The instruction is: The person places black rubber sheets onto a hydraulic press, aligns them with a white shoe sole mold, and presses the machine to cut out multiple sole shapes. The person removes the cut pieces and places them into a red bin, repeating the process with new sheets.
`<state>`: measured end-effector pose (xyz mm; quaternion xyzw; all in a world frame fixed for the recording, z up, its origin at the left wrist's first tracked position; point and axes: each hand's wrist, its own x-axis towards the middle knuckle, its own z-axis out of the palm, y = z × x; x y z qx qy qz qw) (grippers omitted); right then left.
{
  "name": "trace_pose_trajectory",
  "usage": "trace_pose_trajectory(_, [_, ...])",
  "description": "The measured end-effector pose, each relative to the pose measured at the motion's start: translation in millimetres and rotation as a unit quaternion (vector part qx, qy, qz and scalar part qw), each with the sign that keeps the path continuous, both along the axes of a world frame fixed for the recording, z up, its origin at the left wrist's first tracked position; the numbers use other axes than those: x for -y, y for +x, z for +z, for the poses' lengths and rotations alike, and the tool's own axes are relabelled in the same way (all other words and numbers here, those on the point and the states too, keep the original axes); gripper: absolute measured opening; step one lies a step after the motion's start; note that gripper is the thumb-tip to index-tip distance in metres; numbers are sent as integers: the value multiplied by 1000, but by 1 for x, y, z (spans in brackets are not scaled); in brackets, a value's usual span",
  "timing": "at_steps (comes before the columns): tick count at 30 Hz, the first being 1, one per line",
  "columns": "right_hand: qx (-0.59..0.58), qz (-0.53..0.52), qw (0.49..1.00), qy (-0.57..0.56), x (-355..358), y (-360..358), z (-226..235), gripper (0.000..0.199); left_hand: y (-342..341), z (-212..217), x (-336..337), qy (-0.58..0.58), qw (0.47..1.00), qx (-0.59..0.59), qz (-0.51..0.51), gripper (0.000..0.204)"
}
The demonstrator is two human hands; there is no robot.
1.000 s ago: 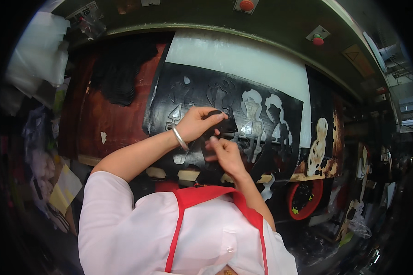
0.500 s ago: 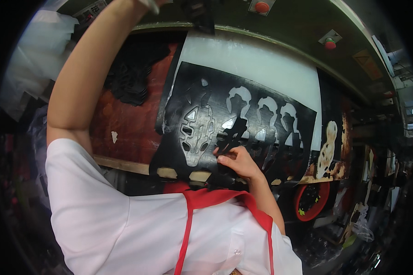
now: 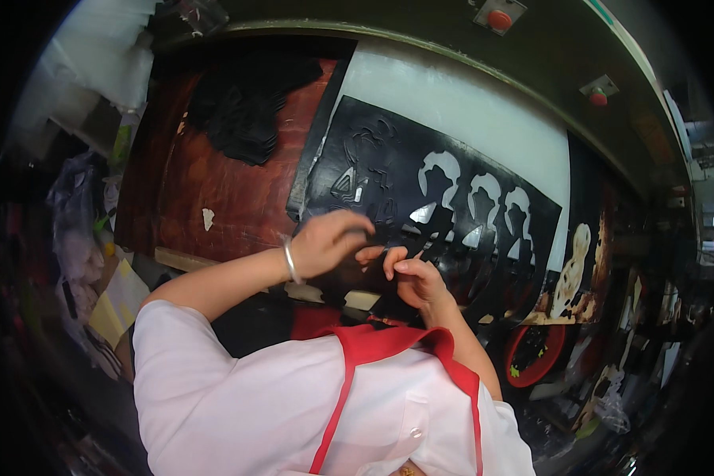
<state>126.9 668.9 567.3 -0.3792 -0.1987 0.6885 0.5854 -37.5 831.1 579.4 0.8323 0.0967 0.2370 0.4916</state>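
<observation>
The black sheet [image 3: 402, 178] lies partly on the white surface [image 3: 468, 95]; the left hand [image 3: 331, 244] and right hand [image 3: 419, 282] curl over its near part; whether either grip pinches anything cannot be told; freeing cut pieces likely calls for gentle, even pulling.

Right of stacked pieces [image 3: 242, 111] lies the sheet [image 3: 405, 168]; near its right end, a bowl [image 3: 549, 366] seemingly holds scraps [image 3: 530, 346].

The black sheet [image 3: 404, 178] lies spread over the pale board [image 3: 452, 91], far edge slanting down rightward. Three curved openings [image 3: 440, 161] show pale through; leftward, cut outlines [image 3: 377, 159] appear mostly filled. Near middle portion is partly obscured.
</observation>
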Motion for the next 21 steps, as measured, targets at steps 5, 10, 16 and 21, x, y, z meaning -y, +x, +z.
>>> trace_pose_trajectory(5, [626,145,761,-92,5,1,68,26,8,26,-52,-574,812,70,77,27])
trace_pose_trajectory(10, [531,-11,847,-26,-12,-11,83,21,11,32,-42,-616,786,53,12,26])
trace_pose_trajectory(16, [648,-171,742,-17,-47,-17,41,50,45,28,18,-481,872,34,81,24])
trace_pose_trajectory(21, [599,-231,767,-5,-44,1,18,33,53,20,34,-320,938,-5,129,22])
